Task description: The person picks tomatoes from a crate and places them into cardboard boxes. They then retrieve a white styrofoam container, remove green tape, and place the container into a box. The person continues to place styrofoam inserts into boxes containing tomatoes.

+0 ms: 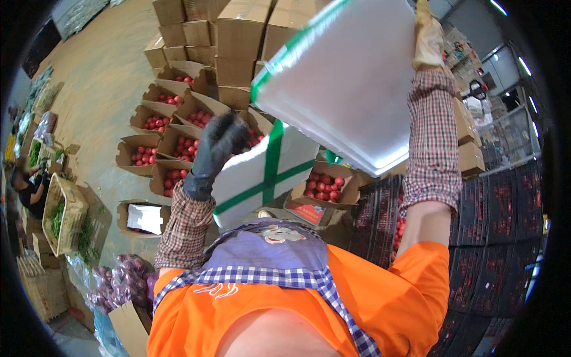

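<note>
My right hand (428, 40), in a pale work glove, is raised at the top right against the edge of a white foam box (348, 85) with green tape along one side. The box is lifted and tilted, and my fingertips are partly cut off by the picture's edge. Below it another white foam box (241, 180) with crossed green tape leans at a slant in front of my apron. My left hand (218, 147), in a dark glove, is blurred, its fingers curled near that lower box's upper left edge; whether it touches the foam is unclear.
Open cartons of red round fruit (145, 155) stand at the left, another such carton (325, 185) nearer the middle. Closed cartons (241, 40) are stacked behind. Dark crates (490, 214) rise at the right. Bagged purple produce (120, 276) lies lower left; a person (33, 187) works beyond a basket (73, 209).
</note>
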{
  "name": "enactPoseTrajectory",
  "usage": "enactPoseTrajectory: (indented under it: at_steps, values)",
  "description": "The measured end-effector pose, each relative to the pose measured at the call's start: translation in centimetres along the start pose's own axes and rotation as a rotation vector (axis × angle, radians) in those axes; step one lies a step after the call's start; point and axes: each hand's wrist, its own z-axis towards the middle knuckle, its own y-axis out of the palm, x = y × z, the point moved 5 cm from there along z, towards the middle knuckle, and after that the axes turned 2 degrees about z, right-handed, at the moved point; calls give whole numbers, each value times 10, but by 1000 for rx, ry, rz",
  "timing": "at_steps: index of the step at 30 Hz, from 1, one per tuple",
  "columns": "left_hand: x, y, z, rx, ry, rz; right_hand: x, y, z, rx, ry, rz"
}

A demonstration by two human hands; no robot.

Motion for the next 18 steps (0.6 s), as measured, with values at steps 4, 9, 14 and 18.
enactPoseTrajectory:
  at_steps: [4,9,14,18]
  values:
    - [-37,64,-16,-446,-168,264,-27,-18,13,87,18,5]
    - [-30,123,-13,-472,254,-310,-56,-32,13,128,61,17]
    - [-4,119,-9,-218,341,-225,-43,-23,4,48,191,50]
    - [19,106,-9,-168,464,-8,17,-28,-9,-138,298,102]
